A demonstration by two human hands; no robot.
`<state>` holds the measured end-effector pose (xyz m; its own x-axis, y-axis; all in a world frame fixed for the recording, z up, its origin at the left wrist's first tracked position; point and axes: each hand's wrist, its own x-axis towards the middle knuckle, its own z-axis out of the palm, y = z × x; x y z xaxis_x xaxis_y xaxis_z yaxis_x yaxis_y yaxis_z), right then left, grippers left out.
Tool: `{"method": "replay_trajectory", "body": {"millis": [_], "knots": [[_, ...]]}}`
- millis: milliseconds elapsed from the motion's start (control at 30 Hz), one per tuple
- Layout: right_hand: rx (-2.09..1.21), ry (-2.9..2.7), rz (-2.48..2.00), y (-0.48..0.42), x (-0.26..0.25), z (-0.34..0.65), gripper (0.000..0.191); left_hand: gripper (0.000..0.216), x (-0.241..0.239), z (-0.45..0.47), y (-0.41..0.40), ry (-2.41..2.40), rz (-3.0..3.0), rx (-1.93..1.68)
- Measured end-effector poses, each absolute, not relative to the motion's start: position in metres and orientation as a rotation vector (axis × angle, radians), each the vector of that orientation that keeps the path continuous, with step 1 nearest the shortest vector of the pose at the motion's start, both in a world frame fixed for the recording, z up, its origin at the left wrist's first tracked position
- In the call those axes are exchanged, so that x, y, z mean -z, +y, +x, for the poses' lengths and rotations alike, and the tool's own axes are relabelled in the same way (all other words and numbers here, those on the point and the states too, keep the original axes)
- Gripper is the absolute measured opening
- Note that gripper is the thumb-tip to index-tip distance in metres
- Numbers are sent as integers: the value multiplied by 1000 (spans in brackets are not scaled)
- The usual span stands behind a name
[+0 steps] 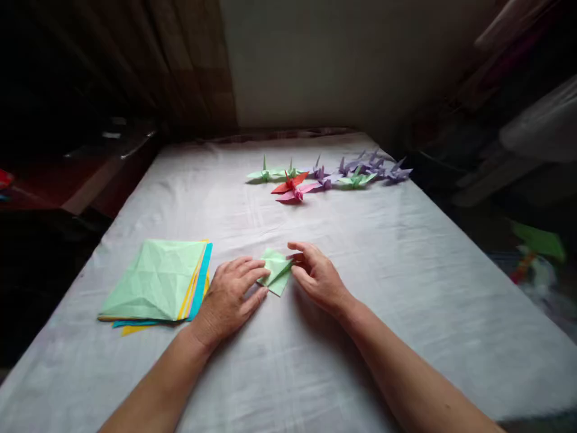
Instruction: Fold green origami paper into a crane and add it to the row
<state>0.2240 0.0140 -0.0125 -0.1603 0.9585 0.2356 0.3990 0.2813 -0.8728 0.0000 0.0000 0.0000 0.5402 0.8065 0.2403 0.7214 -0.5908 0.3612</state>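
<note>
A small folded light-green origami paper [276,278] lies on the cloth between my hands, its right side showing a slightly raised flap. My left hand [234,288] rests palm down with fingers spread, the fingertips touching the paper's left side. At the right corner, my right hand [318,276] has its thumb and curled fingers around the raised flap; its index finger sticks out above. Where exactly those fingers meet the paper is partly hidden.
Left of my hands lies a stack of square paper sheets [153,279], light green on top, with yellow and blue edges below. Toward the back stand several folded paper cranes: red [291,181], pink [297,192], green [264,173] and purple [396,171]. A white cloth [216,204] covers the table.
</note>
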Motion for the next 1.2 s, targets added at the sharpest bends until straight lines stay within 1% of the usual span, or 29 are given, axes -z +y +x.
{"method": "replay_trajectory", "body": {"millis": [100,200,267,333,433,533,700,800,900,1033,1100,1200], "knots": [[-767,-1769,-1201,12,12,222,35,26,-1,1,1,1296,2569,-562],[-529,-1918,-1206,11,8,221,25,27,-1,3,0,1299,2600,-552],[-333,-2060,-1236,9,4,219,25,27,-1,5,-1,1302,2624,-539],[-213,-2221,-1253,5,2,216,31,28,-1,7,-2,1313,2638,-519],[-219,-2424,-1258,-4,3,211,44,34,1,10,-4,1341,2636,-488],[-263,-2509,-1306,-10,10,209,55,37,1,11,-6,1368,2628,-462],[-252,-2532,-1449,-13,13,220,64,27,-3,12,-7,1403,2637,-401],[-241,-2526,-1558,-15,11,230,68,31,-4,12,-7,1396,2669,-360],[-231,-2517,-1601,-18,10,235,67,39,-3,11,-8,1366,2720,-313],[-224,-2479,-1592,-18,10,236,62,42,-2,9,-7,1339,2732,-286],[-227,-2454,-1581,-16,9,236,58,40,-2,10,-6,1333,2717,-314],[-224,-2383,-1569,-16,8,237,47,31,-3,13,-1,1340,2700,-386]]}}
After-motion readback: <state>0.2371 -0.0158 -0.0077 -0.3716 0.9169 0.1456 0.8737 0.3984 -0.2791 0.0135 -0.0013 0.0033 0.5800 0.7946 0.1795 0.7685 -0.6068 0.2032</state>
